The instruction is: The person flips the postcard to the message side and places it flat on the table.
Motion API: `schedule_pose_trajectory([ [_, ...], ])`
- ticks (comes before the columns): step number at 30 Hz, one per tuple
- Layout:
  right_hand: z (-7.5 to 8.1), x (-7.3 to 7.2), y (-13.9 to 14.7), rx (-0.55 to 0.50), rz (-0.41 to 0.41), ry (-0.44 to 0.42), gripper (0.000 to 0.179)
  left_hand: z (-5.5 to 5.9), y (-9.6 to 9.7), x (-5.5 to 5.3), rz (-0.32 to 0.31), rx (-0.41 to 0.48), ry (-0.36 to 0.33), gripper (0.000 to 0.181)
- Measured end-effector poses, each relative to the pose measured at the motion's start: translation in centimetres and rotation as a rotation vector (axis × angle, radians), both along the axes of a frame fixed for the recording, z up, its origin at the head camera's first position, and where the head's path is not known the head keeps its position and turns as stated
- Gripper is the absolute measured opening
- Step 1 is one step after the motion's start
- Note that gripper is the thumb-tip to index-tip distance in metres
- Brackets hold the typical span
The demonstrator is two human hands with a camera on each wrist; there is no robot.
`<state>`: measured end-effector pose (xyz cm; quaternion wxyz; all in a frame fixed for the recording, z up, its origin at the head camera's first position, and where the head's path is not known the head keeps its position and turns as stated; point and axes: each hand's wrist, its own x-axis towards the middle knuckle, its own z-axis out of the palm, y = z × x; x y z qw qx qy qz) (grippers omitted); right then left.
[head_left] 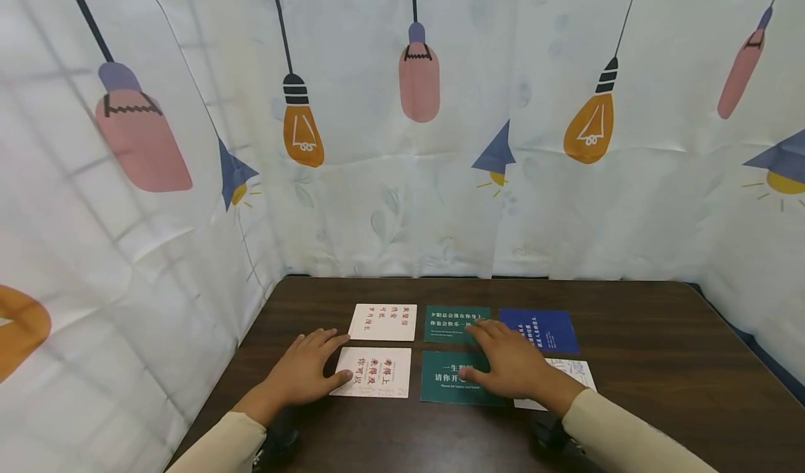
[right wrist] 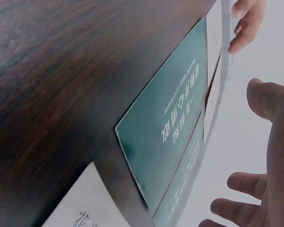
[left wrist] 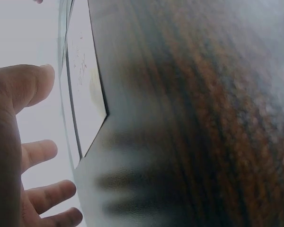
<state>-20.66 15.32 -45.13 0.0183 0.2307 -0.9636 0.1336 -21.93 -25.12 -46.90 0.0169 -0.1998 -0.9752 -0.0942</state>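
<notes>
Two rows of printed cards lie flat on the dark wooden table. At the left, a white card with red writing [head_left: 381, 383] sits below another white card [head_left: 393, 322]. The middle column has a green card [head_left: 434, 391] in front and a second green card [head_left: 443, 314] behind. To the right are a blue card [head_left: 556, 331] and a partly covered white card [head_left: 578, 372]. My left hand [head_left: 305, 367], fingers spread, hovers by the left white cards, holding nothing. Over the green cards my right hand [head_left: 512, 361] is spread too, its forearm partly hiding the white card.
The brown table [head_left: 654, 361] reaches back to a white curtain [head_left: 352, 214] printed with lamps and bulbs, which also hangs along the left and right sides. Dark straps with devices [head_left: 283, 437] sit under both wrists.
</notes>
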Motion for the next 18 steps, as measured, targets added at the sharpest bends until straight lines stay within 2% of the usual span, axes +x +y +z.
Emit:
schedule_pose_trajectory([
  [18,-0.5,-0.3,-1.9,0.025,0.06,0.007,0.083,-0.3,-0.6,0.1,-0.016,0.014,-0.006,0.073],
])
